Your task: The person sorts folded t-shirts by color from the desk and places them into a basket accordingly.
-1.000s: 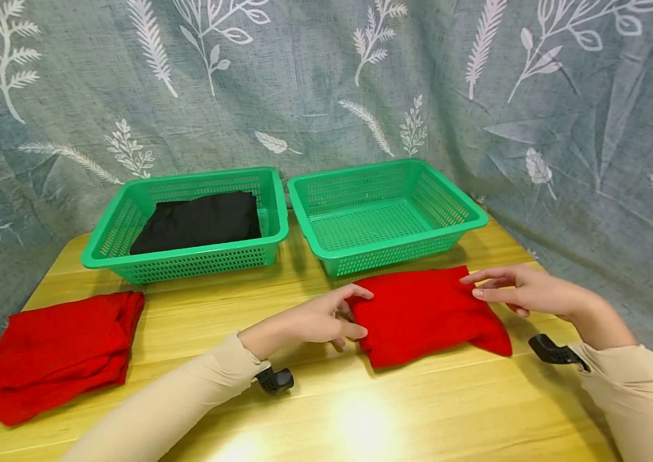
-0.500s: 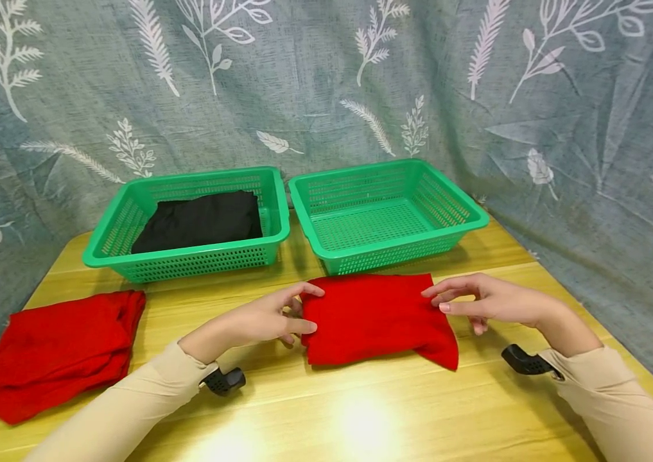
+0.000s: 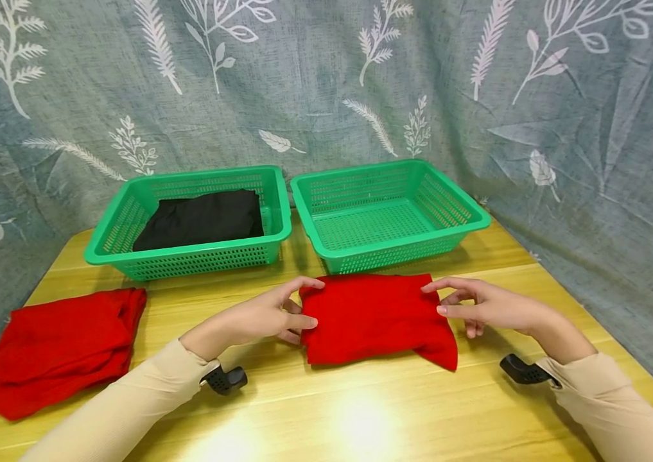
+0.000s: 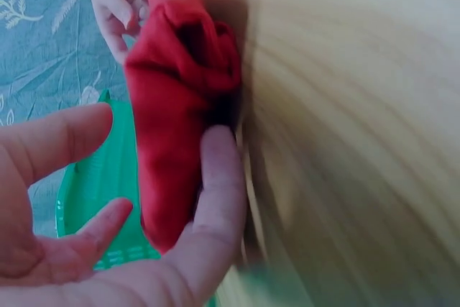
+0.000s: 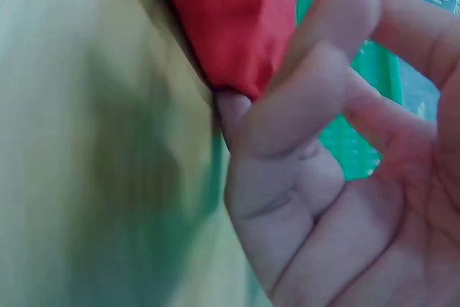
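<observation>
A folded red cloth (image 3: pixel 372 321) lies on the wooden table in the middle, its near right corner sticking out. My left hand (image 3: pixel 271 314) is at its left edge with fingers spread. In the left wrist view one finger (image 4: pixel 221 185) reaches to the lower side of the rolled folds, while the thumb stands apart from the cloth. My right hand (image 3: pixel 494 305) is at the right edge, fingers loosely bent. The right wrist view has one fingertip (image 5: pixel 231 109) touching the end of the cloth.
Behind the cloth stands a green basket (image 3: pixel 390 249) with nothing in it. Left of it, another green basket (image 3: pixel 187 253) holds a folded black cloth (image 3: pixel 205 219). A second folded red cloth (image 3: pixel 63 346) lies at the table's left side. A patterned curtain (image 3: pixel 326 83) hangs behind.
Both hands and the red cloth between them shifted left along the table between one second and half a second ago. Since then they have hardly moved.
</observation>
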`<state>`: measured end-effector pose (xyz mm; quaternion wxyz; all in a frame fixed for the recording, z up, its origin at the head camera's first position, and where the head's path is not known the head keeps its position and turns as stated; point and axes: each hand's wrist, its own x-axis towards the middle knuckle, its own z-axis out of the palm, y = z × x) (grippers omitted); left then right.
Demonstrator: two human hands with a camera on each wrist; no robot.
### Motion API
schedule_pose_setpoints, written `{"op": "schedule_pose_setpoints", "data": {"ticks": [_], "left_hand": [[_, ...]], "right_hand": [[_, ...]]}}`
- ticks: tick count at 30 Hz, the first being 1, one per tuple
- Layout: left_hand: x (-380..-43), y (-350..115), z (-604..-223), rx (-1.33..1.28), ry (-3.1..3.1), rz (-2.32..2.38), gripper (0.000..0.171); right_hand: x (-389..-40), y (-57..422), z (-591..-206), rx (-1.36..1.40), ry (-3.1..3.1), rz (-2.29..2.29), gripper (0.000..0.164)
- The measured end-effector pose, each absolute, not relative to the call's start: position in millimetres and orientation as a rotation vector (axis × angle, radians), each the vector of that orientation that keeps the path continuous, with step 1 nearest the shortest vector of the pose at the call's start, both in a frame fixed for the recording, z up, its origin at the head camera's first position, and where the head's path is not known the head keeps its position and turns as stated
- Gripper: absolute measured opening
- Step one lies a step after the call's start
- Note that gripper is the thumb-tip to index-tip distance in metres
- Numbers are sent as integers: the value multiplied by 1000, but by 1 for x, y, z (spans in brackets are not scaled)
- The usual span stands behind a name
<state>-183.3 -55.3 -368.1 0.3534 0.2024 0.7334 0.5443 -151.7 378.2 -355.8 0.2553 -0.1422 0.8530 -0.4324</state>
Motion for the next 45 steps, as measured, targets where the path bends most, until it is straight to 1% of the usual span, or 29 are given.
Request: {"op": "schedule_pose_setpoints", "data": {"ticks": [9, 18, 27, 34, 45], "left_hand": [[-183, -43, -368, 441, 1956, 1428, 60], [-184, -30, -377, 432, 1795, 1544, 67], [-181, -26, -381, 426, 1693, 1637, 66], [-176, -28, -375, 440, 1720, 1653, 60], [-165, -39, -354, 573, 1779, 1655, 62]], "right_hand": [[-156, 365, -368, -407, 2199, -1298, 56], [-160, 349, -377, -451, 2162, -1323, 56], [-161, 345, -381, -396, 2118, -1376, 61], [-158, 343, -376, -434, 2119, -1419, 60], [-149, 340, -352, -512, 2196, -1398, 61]]}}
